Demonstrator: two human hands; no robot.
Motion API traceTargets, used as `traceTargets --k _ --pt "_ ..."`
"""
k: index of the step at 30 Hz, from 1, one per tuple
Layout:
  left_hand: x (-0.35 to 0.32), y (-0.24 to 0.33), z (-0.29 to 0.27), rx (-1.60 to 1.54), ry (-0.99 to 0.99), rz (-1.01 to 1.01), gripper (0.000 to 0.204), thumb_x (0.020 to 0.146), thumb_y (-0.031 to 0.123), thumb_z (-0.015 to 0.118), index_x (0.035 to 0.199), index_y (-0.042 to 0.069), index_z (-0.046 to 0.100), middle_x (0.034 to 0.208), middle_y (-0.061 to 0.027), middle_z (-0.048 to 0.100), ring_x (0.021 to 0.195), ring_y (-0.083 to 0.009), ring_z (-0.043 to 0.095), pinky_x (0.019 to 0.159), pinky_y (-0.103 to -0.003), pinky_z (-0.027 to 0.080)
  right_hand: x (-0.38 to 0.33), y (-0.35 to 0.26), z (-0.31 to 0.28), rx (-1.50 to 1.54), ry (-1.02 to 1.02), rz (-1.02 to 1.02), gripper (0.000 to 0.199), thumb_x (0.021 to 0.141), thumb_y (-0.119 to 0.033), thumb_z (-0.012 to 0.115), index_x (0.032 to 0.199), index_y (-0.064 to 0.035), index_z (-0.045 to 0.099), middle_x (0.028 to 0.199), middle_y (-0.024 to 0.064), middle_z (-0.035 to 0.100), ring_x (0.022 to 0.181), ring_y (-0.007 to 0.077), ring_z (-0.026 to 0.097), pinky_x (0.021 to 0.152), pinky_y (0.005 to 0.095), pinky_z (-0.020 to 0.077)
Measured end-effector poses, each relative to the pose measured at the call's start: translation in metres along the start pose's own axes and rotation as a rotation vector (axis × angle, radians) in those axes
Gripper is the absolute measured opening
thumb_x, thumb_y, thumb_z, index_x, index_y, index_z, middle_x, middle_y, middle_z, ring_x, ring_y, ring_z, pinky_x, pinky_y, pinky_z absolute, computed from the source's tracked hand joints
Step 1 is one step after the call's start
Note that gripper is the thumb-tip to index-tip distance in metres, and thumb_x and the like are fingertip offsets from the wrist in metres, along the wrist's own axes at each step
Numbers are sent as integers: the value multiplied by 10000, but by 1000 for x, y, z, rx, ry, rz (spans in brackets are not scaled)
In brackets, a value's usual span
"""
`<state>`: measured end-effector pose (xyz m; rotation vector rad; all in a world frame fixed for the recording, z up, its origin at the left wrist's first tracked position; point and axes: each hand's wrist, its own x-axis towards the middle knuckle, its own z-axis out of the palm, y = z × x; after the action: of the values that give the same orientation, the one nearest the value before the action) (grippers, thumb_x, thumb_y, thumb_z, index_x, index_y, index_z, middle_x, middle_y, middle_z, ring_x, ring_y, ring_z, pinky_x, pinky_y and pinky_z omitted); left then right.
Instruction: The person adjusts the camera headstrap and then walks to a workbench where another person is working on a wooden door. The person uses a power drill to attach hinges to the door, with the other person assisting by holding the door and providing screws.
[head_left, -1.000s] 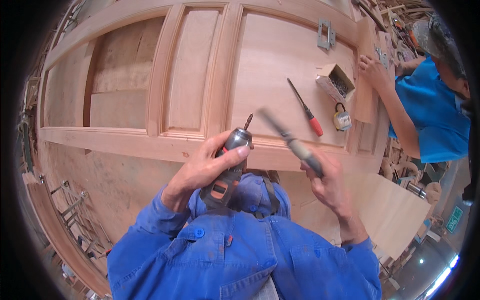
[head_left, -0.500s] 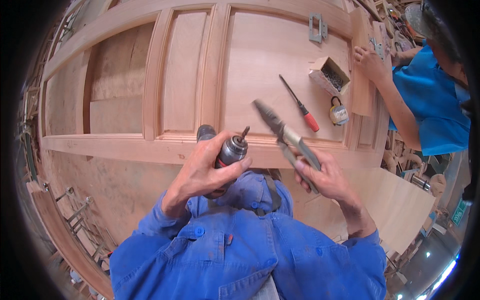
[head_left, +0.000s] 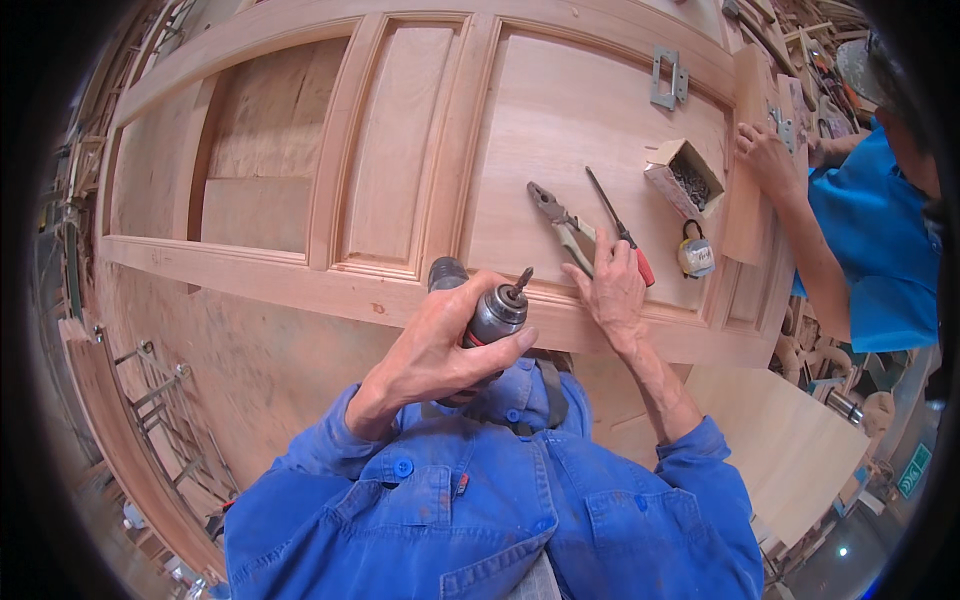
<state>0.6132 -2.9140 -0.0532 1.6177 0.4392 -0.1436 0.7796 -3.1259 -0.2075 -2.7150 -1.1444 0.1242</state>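
My left hand (head_left: pixel 430 343) is wrapped round a cordless drill (head_left: pixel 496 315) close to my chest. A short bit (head_left: pixel 522 282) stands in its chuck, pointing up and away. The combination pliers (head_left: pixel 549 204) lie on the large panel of the wooden door (head_left: pixel 345 284), jaws toward the far left. My right hand (head_left: pixel 614 296) rests over their handles with its fingers stretched out and apart, hiding the handle ends. Right beside it lies a screwdriver (head_left: pixel 608 206) with a red handle, partly behind the fingers.
A carton of screws (head_left: pixel 682 180), a tape measure (head_left: pixel 695 252) and a metal hinge (head_left: pixel 665 78) lie on the door's right part. At its right edge a co-worker's hand (head_left: pixel 770 157) touches a wooden board (head_left: pixel 745 190). Lower right leans a plywood sheet (head_left: pixel 800 440).
My right hand has moved away from me and put the pliers down on the door panel; its fingers have loosened. The drill stays in my left hand. The view has shifted slightly.
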Motion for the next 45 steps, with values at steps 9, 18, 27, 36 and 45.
traceTargets --k 9,18,27,36,45 --pt "1 12 12 -75 -58 -73 446 898 251 764 1203 -36 611 856 -123 682 773 -182 671 688 -343 533 16 -94 -131 1450 -236 60 159 945 -113 723 1040 6 768 1047 124 678 943 195 664 771 314 536" --pt "-16 4 28 -136 -103 10 479 916 253 754 1280 -21 608 868 -119 681 779 -152 651 686 -319 514 -7 -89 -142 1436 -220 136 106 943 -59 719 977 15 787 973 76 666 871 139 638 737 270 526" --pt "-13 -1 31 -226 -137 -7 415 910 199 764 1239 -12 625 881 -112 685 800 -143 648 727 -298 517 -15 -90 -150 1235 -41 41 120 925 -86 741 982 10 785 943 79 681 885 175 671 737 307 542" --pt "-5 7 34 -16 -51 -59 401 881 228 781 1151 -35 644 878 -168 692 783 -246 693 708 -365 534 -12 -85 -138 1343 -122 155 102 902 -52 749 966 21 783 934 76 678 884 153 653 758 292 526" --pt "-18 -10 19 -190 12 -87 377 920 232 765 1155 -11 598 722 -27 608 665 -103 580 598 -281 459 9 -31 -38 541 -48 -19 629 838 -212 832 1361 16 568 1265 220 576 1156 322 569 967 409 477"
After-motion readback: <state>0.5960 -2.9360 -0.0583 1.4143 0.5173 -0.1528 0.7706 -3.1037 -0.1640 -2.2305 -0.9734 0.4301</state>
